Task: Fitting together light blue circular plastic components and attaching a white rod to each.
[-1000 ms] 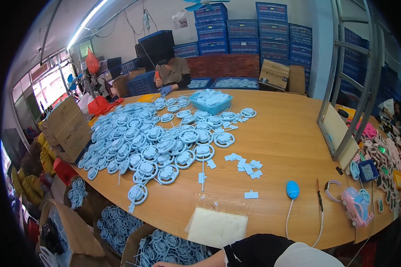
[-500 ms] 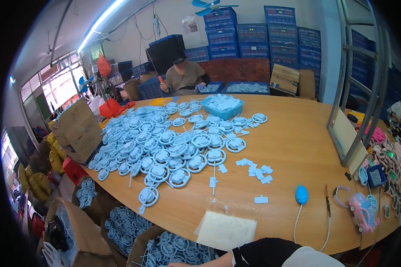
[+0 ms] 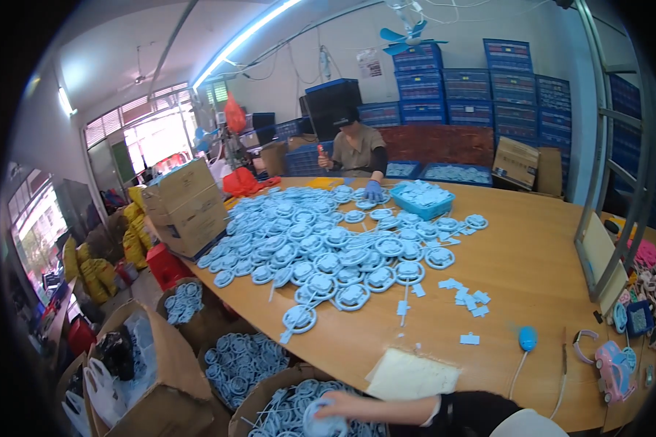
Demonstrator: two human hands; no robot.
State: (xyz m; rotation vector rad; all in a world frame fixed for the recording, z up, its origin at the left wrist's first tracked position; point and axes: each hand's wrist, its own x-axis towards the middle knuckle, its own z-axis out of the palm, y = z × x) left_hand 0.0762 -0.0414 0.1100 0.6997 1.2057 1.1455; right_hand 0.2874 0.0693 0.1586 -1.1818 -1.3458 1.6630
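Observation:
My left hand (image 3: 340,405) reaches from the lower right over an open cardboard box (image 3: 264,390) at the table's near edge. Its fingers are closed on a pale blue round piece (image 3: 323,421), blurred and partly hidden. Under it, the box holds many pale blue ring-shaped plastic parts (image 3: 284,409) with thin sticks. My right hand is out of view. A large heap of similar ring parts (image 3: 321,247) covers the table's left half. Small flat blue pieces (image 3: 462,295) lie to its right, near a whitish sheet (image 3: 414,374).
A teal basket (image 3: 424,211) of flat pieces stands at the heap's far end, near a person (image 3: 357,149) wearing a bluish glove. A blue bulb (image 3: 528,339) with a cord and a pink toy car (image 3: 614,370) lie at right. A metal frame (image 3: 612,167) rises beyond them.
The view has swung left and up. My left hand has come up out of the box with a pale blue piece. Across the table, the person's gloved hand has moved onto the ring parts.

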